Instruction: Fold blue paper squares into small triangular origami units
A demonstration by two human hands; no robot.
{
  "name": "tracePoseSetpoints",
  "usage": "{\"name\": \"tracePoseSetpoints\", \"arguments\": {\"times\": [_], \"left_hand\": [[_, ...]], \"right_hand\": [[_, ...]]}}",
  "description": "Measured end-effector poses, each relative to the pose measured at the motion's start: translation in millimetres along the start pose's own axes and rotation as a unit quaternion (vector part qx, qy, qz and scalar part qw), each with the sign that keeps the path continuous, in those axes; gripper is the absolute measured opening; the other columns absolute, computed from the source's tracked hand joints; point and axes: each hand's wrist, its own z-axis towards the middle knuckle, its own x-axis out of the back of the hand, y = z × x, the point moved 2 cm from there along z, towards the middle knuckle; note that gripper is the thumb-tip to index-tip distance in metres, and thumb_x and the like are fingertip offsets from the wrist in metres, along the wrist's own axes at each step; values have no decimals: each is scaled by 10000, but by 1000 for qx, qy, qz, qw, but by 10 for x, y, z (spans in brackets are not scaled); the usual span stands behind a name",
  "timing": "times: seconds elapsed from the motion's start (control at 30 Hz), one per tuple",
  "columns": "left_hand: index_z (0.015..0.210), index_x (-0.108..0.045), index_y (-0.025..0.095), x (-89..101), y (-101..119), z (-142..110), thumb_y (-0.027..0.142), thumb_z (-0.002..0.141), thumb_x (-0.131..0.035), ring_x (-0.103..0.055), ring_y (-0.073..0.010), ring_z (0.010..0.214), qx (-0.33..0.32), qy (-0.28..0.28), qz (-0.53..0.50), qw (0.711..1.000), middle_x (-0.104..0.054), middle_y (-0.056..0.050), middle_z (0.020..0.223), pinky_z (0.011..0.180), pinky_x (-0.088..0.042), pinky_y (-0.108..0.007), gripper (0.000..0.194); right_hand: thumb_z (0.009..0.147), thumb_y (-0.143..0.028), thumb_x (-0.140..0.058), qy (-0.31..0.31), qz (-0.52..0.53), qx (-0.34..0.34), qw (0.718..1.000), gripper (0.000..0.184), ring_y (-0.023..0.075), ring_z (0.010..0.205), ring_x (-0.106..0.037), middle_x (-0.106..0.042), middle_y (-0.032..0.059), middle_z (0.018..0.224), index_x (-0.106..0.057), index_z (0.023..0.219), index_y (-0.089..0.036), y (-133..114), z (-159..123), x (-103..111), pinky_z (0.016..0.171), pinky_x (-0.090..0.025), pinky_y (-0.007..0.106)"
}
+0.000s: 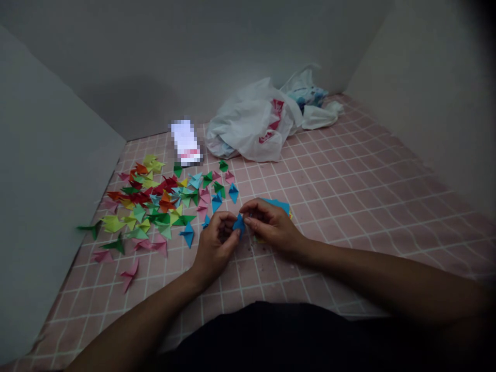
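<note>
A crumpled white plastic bag (248,121) with red print, its contents hidden, lies by the back wall (232,46) beside another bag (300,82) showing something blue-patterned. The pink, white-gridded surface (368,175), walled left and right too, carries a blurred phone (186,142) and many colourful folded paper pieces (157,217). Front and centre, the left hand (219,240) pinches a small blue paper piece (238,225), the right hand (271,225) curled at its edge, whether gripping I cannot tell.

Near-black clothing (267,338), its outline a broad rounded curve, finer detail lost in shadow; left forearm (155,312) and right forearm (368,268) bare, left hand (213,245) and right hand (275,227) bare too
</note>
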Motion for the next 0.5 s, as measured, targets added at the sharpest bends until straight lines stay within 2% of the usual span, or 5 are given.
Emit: {"name": "tracePoseSetpoints", "arguments": {"times": [0.27, 0.5], "left_hand": [[950, -631, 210, 9, 49, -1, 178, 826, -697, -638, -139, 699, 13, -5, 6, 1000, -663, 1, 792, 645, -509, -247, 144], [994, -604, 213, 9, 29, -7, 190, 849, -704, -673, -143, 743, 15, -27, -43, 999, -703, -19, 851, 664, -530, -251, 177]], "right_hand": [[876, -292, -634, -13, 110, -76, 991, 158, 96, 488, -500, -552, -68, 639, -563, 994, -214, -25, 4, -11, 471, -401, 234], [886, -328, -650, -47, 132, -114, 984, 148, 92, 432, -479, -582, -49, 538, -597, 867, -191, 3, 14, 26, 419, -363, 223]]}}
